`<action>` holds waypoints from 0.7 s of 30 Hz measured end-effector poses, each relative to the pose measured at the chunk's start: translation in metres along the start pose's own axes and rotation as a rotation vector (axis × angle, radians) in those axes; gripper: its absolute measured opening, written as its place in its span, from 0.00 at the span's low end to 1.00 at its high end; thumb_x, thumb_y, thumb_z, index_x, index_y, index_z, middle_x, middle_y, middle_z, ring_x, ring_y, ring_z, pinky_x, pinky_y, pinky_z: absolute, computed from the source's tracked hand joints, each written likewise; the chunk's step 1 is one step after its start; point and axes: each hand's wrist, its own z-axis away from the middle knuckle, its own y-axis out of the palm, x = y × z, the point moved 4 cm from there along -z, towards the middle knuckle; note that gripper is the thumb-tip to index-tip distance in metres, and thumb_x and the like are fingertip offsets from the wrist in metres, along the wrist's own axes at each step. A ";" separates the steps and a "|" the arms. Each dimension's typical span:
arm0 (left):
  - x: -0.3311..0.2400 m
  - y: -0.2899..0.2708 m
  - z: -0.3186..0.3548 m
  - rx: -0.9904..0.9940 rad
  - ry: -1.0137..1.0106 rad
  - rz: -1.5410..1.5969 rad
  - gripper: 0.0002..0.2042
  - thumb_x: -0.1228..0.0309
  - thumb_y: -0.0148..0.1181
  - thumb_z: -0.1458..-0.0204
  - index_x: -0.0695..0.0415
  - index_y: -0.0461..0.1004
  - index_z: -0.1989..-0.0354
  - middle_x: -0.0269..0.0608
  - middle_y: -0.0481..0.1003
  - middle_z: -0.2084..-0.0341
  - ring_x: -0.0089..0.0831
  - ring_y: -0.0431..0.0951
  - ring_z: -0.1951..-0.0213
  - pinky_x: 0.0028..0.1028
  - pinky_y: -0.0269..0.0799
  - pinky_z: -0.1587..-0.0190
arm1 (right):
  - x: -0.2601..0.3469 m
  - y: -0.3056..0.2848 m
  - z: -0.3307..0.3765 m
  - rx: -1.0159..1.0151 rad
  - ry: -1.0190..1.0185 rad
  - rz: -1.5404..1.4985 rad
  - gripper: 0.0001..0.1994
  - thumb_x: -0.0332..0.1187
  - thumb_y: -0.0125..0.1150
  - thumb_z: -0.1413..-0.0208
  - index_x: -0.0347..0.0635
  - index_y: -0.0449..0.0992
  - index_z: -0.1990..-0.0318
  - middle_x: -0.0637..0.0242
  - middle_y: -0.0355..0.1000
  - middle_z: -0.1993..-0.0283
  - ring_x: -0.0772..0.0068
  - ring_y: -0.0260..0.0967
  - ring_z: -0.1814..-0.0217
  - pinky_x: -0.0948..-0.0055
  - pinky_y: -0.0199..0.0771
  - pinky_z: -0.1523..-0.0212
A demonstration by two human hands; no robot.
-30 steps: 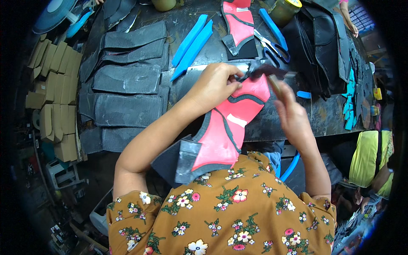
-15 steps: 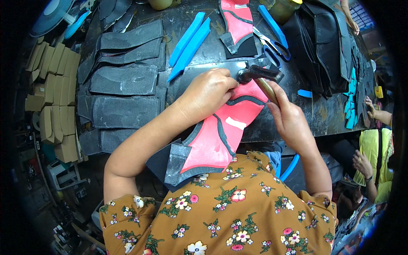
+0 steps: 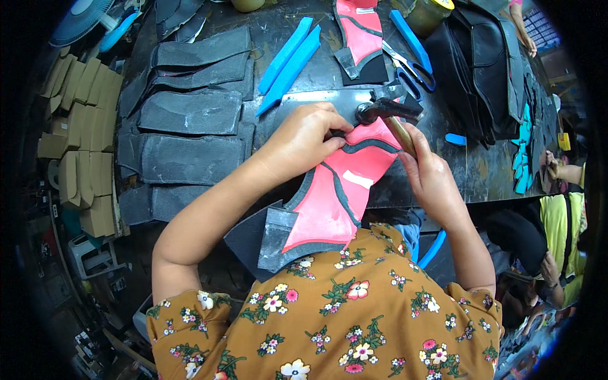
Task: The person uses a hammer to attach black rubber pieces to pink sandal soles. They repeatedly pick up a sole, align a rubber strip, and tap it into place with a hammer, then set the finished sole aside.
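Observation:
A bright pink panel (image 3: 325,211) with black edging, dark bands across it and a small white patch lies slanted over the table's near edge, its lower end against my shirt. My left hand (image 3: 307,136) pinches the black edging on the panel's upper left side between thumb and fingers. In my right hand (image 3: 432,172) is a hammer (image 3: 398,134), gripped by its wooden handle. The dark hammer head rests on or just above the panel's upper end; I cannot tell which. Under that end is a smooth grey plate (image 3: 304,101).
A second pink panel (image 3: 359,35), scissors (image 3: 415,76) and blue strips (image 3: 284,56) lie farther back. Grey padded pieces (image 3: 190,113) are stacked at left, beside tan pieces (image 3: 79,126). A black bag-like item (image 3: 478,69) stands at right; co-workers' hands show beyond it.
My left fingers have shifted slightly toward me along the panel's edge, baring more of it. The panel sits a little farther right in view. The hammer has barely moved.

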 end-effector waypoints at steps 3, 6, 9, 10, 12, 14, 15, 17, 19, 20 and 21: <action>-0.005 0.004 0.000 -0.008 0.091 -0.121 0.13 0.79 0.68 0.50 0.63 0.85 0.55 0.49 0.80 0.63 0.44 0.84 0.59 0.37 0.79 0.54 | 0.004 -0.004 -0.001 -0.029 -0.024 -0.084 0.25 0.34 0.57 0.28 0.46 0.62 0.26 0.35 0.79 0.56 0.30 0.79 0.50 0.47 0.78 0.53; -0.006 0.006 0.001 -0.014 0.082 -0.160 0.12 0.80 0.67 0.51 0.63 0.85 0.56 0.50 0.80 0.62 0.48 0.83 0.57 0.39 0.78 0.51 | 0.013 -0.005 0.002 -0.137 -0.147 -0.165 0.25 0.33 0.57 0.28 0.45 0.62 0.26 0.37 0.79 0.54 0.31 0.79 0.50 0.49 0.79 0.52; -0.006 0.007 0.002 -0.007 0.079 -0.166 0.12 0.80 0.66 0.50 0.64 0.85 0.57 0.50 0.80 0.62 0.48 0.83 0.56 0.39 0.78 0.50 | 0.009 0.004 0.007 0.046 0.032 -0.011 0.25 0.30 0.57 0.29 0.45 0.62 0.27 0.38 0.79 0.54 0.30 0.78 0.50 0.50 0.79 0.53; -0.006 0.007 0.002 -0.008 0.077 -0.160 0.12 0.80 0.67 0.51 0.64 0.85 0.57 0.50 0.80 0.62 0.48 0.83 0.56 0.39 0.78 0.50 | 0.012 0.002 0.008 -0.013 -0.028 -0.011 0.25 0.30 0.57 0.29 0.45 0.63 0.27 0.38 0.79 0.56 0.30 0.78 0.52 0.49 0.79 0.56; -0.006 0.007 0.001 -0.027 0.087 -0.160 0.11 0.79 0.67 0.50 0.64 0.85 0.57 0.50 0.80 0.62 0.47 0.83 0.57 0.39 0.79 0.51 | 0.015 0.002 0.011 -0.096 -0.119 -0.106 0.25 0.31 0.58 0.29 0.44 0.63 0.27 0.37 0.79 0.58 0.30 0.78 0.53 0.47 0.78 0.57; -0.007 0.006 0.002 -0.036 0.084 -0.178 0.11 0.79 0.68 0.49 0.65 0.85 0.57 0.50 0.80 0.62 0.45 0.84 0.59 0.37 0.80 0.53 | 0.016 0.003 0.012 -0.155 -0.188 -0.117 0.26 0.32 0.59 0.30 0.44 0.62 0.27 0.37 0.79 0.59 0.30 0.78 0.55 0.43 0.77 0.59; -0.007 0.005 0.002 -0.053 0.068 -0.132 0.11 0.79 0.68 0.49 0.65 0.85 0.57 0.49 0.80 0.63 0.43 0.85 0.61 0.37 0.80 0.55 | 0.013 0.007 0.012 -0.126 -0.125 -0.079 0.27 0.32 0.59 0.30 0.44 0.61 0.27 0.37 0.79 0.59 0.30 0.78 0.56 0.43 0.77 0.59; -0.006 0.003 0.004 -0.043 -0.012 -0.052 0.10 0.78 0.69 0.48 0.65 0.85 0.57 0.49 0.80 0.64 0.40 0.85 0.64 0.35 0.81 0.58 | 0.007 0.013 0.012 -0.002 -0.049 0.013 0.27 0.32 0.59 0.30 0.45 0.61 0.27 0.37 0.80 0.59 0.29 0.78 0.57 0.41 0.77 0.60; -0.001 -0.002 0.007 -0.019 -0.134 -0.036 0.09 0.77 0.70 0.47 0.65 0.85 0.58 0.49 0.81 0.66 0.38 0.86 0.66 0.34 0.81 0.61 | 0.004 0.014 0.012 0.008 -0.049 0.017 0.27 0.32 0.59 0.30 0.45 0.60 0.27 0.37 0.80 0.60 0.28 0.78 0.58 0.40 0.77 0.60; 0.002 -0.003 0.009 -0.021 -0.199 -0.030 0.09 0.77 0.70 0.47 0.65 0.85 0.58 0.48 0.81 0.66 0.36 0.86 0.67 0.33 0.81 0.62 | 0.003 0.016 0.011 0.011 -0.040 0.014 0.27 0.32 0.58 0.30 0.45 0.60 0.27 0.37 0.80 0.60 0.28 0.78 0.58 0.40 0.77 0.60; 0.001 -0.003 0.009 -0.011 -0.178 -0.003 0.09 0.77 0.70 0.47 0.65 0.85 0.58 0.48 0.81 0.67 0.37 0.86 0.66 0.33 0.81 0.61 | 0.003 0.015 0.012 -0.003 -0.050 0.016 0.27 0.32 0.58 0.30 0.45 0.60 0.27 0.37 0.80 0.60 0.28 0.78 0.58 0.40 0.77 0.60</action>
